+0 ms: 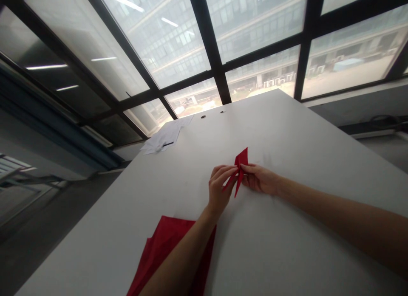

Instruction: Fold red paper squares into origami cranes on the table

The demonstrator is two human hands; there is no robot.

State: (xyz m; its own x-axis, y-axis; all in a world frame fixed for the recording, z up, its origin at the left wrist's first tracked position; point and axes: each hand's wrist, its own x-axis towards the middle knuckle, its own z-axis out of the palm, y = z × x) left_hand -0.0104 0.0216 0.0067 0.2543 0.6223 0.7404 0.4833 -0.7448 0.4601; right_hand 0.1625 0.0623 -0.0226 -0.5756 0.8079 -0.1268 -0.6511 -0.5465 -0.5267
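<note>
A small piece of folded red paper (242,156) is held up over the white table, with a flat flap on top and two narrow points hanging below. My left hand (220,186) pinches it from the left, fingers closed on its middle. From the right, my right hand (259,178) grips the same paper between thumb and fingers. The folds at the centre are partly hidden by my fingertips. Under my left forearm lie larger red sheets (174,230), partly covered by the arm.
The white table (306,160) stretches toward large dark-framed windows (255,28). White papers (164,134) with a dark pen (168,144) lie at its far left edge. Two small round holes show near the far edge. Dark cables (387,119) are at the right.
</note>
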